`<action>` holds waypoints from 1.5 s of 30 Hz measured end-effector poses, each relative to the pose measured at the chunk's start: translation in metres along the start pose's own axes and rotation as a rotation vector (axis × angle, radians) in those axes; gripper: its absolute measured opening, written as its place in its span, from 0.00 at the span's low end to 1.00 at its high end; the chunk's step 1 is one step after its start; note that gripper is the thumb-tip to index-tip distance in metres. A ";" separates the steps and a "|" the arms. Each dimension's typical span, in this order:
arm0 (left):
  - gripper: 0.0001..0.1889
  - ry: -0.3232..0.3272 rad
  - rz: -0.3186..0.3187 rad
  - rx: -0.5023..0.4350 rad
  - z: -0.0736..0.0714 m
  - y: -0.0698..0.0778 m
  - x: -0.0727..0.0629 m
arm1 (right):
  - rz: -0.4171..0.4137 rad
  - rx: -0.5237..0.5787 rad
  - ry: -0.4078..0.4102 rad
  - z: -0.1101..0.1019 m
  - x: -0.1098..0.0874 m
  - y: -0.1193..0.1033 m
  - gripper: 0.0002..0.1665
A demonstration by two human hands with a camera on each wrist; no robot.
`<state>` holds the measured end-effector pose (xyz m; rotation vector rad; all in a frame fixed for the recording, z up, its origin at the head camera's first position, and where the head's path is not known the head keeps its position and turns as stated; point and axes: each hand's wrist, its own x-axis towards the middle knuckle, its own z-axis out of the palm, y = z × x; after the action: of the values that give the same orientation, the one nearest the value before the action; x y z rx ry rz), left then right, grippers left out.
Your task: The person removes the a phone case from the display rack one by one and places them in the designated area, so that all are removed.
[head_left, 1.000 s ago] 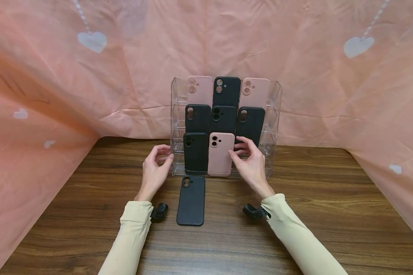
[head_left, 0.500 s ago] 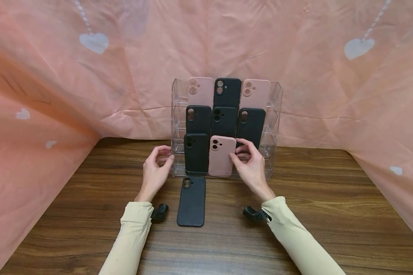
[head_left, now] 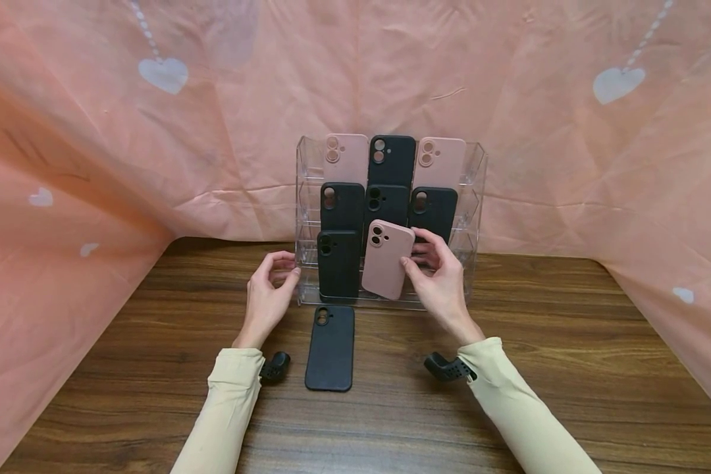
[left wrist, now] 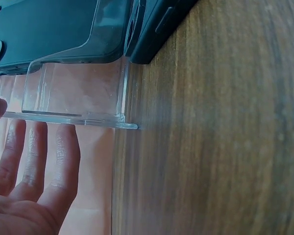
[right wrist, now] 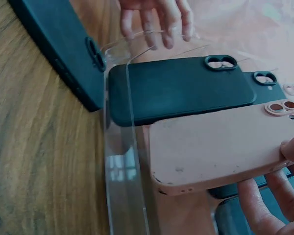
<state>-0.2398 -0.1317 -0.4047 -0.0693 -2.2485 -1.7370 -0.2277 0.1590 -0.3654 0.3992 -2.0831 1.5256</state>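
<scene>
In the head view my right hand [head_left: 441, 280] pinches a pink phone case [head_left: 387, 260] by its right side, thumb in front, fingers behind. The case tilts with its top to the right, its lower end near the front lip of a clear display rack [head_left: 478, 197]. The right wrist view shows the case's scuffed lower edge close to that lip. My left hand [head_left: 266, 293] touches the rack's left side with its fingertips. A black phone case [head_left: 338, 266] stands in the bottom tier, left of the pink one.
Several black and pink cases fill the upper tiers, including a black case [head_left: 393, 160] at the top middle. Another black case [head_left: 330, 349] stands in front of the rack on the wooden table [head_left: 539, 316]. Pink cloth [head_left: 539, 131] hangs behind and at the sides.
My right hand has raised the pink phone case slightly and shifted it right, tilting it from upright in the bottom tier. The left hand stays at the rack's side.
</scene>
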 end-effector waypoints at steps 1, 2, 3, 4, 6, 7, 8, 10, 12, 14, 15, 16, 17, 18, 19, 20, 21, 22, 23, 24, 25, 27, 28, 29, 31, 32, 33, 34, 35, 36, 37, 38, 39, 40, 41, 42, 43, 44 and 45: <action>0.16 0.000 -0.004 0.003 0.000 0.000 0.000 | -0.004 0.004 -0.005 -0.001 0.000 -0.001 0.32; 0.16 0.000 -0.006 0.002 0.000 0.001 0.000 | -0.005 0.011 -0.010 -0.001 0.001 -0.002 0.33; 0.16 0.001 -0.007 0.001 0.001 0.000 0.001 | -0.004 0.017 -0.017 -0.002 0.001 -0.004 0.33; 0.16 0.000 -0.008 -0.001 0.001 0.001 0.000 | -0.003 0.023 -0.023 -0.003 0.001 -0.005 0.33; 0.16 -0.001 -0.006 -0.004 0.000 0.001 0.000 | -0.001 0.040 -0.034 -0.004 0.001 -0.007 0.34; 0.16 -0.002 -0.002 -0.006 0.000 0.001 0.000 | 0.002 0.048 -0.039 -0.004 0.001 -0.008 0.34; 0.15 -0.002 0.003 -0.010 0.000 0.001 -0.001 | 0.005 0.058 -0.045 -0.004 0.000 -0.009 0.35; 0.15 -0.004 0.015 -0.014 -0.001 0.001 -0.001 | 0.013 0.071 -0.058 -0.005 0.000 -0.011 0.35; 0.14 -0.006 0.027 -0.020 -0.001 0.000 -0.002 | 0.025 0.080 -0.074 -0.006 -0.001 -0.012 0.36; 0.14 -0.007 0.035 -0.026 -0.002 0.000 -0.002 | 0.038 0.085 -0.090 -0.007 -0.003 -0.013 0.36; 0.14 -0.007 0.037 -0.027 -0.002 0.000 -0.002 | 0.043 0.086 -0.097 -0.008 -0.003 -0.014 0.36; 0.14 -0.008 0.036 -0.028 -0.002 0.000 -0.002 | 0.048 0.085 -0.105 -0.008 -0.004 -0.014 0.36; 0.14 -0.007 0.034 -0.028 -0.002 0.000 -0.002 | 0.050 0.084 -0.113 -0.009 -0.005 -0.014 0.36; 0.14 -0.007 0.031 -0.027 -0.001 -0.001 -0.002 | 0.050 0.083 -0.120 -0.009 -0.005 -0.015 0.36; 0.15 -0.007 0.029 -0.026 -0.001 -0.001 -0.002 | 0.048 0.081 -0.127 -0.010 -0.006 -0.015 0.36; 0.15 -0.006 0.026 -0.025 -0.001 -0.001 -0.002 | 0.045 0.076 -0.132 -0.010 -0.007 -0.014 0.36; 0.15 -0.006 0.021 -0.025 -0.001 0.000 -0.002 | 0.041 0.072 -0.137 -0.010 -0.007 -0.014 0.36; 0.15 -0.006 0.015 -0.024 -0.001 0.001 -0.002 | 0.037 0.069 -0.141 -0.011 -0.008 -0.014 0.36; 0.16 -0.008 0.006 -0.022 0.000 0.003 -0.002 | 0.033 0.064 -0.144 -0.011 -0.009 -0.013 0.35; 0.16 -0.010 -0.001 -0.018 0.000 0.006 -0.003 | 0.029 0.062 -0.147 -0.011 -0.010 -0.013 0.35; 0.16 -0.011 -0.005 -0.016 -0.001 0.011 -0.005 | 0.028 0.059 -0.151 -0.012 -0.010 -0.013 0.35; 0.16 -0.012 0.001 -0.018 -0.001 0.011 -0.005 | 0.035 0.061 -0.160 -0.012 -0.012 -0.012 0.35; 0.15 -0.013 0.005 -0.017 -0.002 0.011 -0.005 | 0.044 0.062 -0.167 -0.013 -0.012 -0.012 0.35; 0.15 -0.013 0.012 -0.018 -0.002 0.010 -0.005 | 0.057 0.063 -0.175 -0.013 -0.013 -0.011 0.35; 0.15 -0.010 0.034 -0.023 -0.002 0.004 -0.003 | 0.089 0.075 -0.195 -0.015 -0.014 -0.011 0.35; 0.14 -0.009 0.041 -0.026 -0.002 -0.001 -0.001 | 0.104 0.082 -0.207 -0.015 -0.015 -0.011 0.35; 0.14 -0.008 0.041 -0.024 -0.002 -0.001 -0.001 | 0.120 0.086 -0.219 -0.016 -0.015 -0.011 0.35; 0.14 -0.008 0.042 -0.024 -0.002 -0.001 -0.001 | 0.132 0.094 -0.230 -0.016 -0.016 -0.010 0.35; 0.14 -0.007 0.043 -0.024 -0.003 -0.002 -0.001 | 0.143 0.103 -0.242 -0.017 -0.017 -0.010 0.35; 0.14 -0.006 0.044 -0.023 -0.003 -0.002 -0.001 | 0.151 0.111 -0.253 -0.017 -0.018 -0.009 0.35; 0.14 -0.006 0.042 -0.023 -0.003 -0.002 -0.001 | 0.158 0.118 -0.264 -0.017 -0.019 -0.009 0.35; 0.14 -0.005 0.040 -0.022 -0.003 -0.002 -0.001 | 0.162 0.122 -0.273 -0.018 -0.020 -0.008 0.35; 0.14 -0.005 0.037 -0.022 -0.003 -0.002 0.000 | 0.165 0.125 -0.282 -0.018 -0.021 -0.008 0.35; 0.14 -0.005 0.033 -0.020 -0.002 -0.002 0.000 | 0.167 0.128 -0.291 -0.018 -0.021 -0.007 0.34; 0.15 -0.006 0.027 -0.018 -0.002 -0.002 0.000 | 0.170 0.131 -0.299 -0.018 -0.022 -0.007 0.34; 0.15 -0.006 0.022 -0.016 -0.002 -0.001 0.000 | 0.174 0.137 -0.307 -0.019 -0.023 -0.006 0.34; 0.15 -0.007 0.017 -0.015 -0.001 -0.001 0.000 | 0.180 0.142 -0.315 -0.019 -0.024 -0.006 0.33; 0.16 -0.007 0.012 -0.011 -0.001 0.000 0.000 | 0.187 0.148 -0.323 -0.019 -0.025 -0.006 0.33; 0.16 -0.008 0.007 -0.008 -0.001 0.000 0.000 | 0.196 0.154 -0.330 -0.019 -0.025 -0.006 0.33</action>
<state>-0.2394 -0.1326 -0.4043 -0.0860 -2.2444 -1.7460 -0.1995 0.1735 -0.3711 0.5492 -2.3180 1.8471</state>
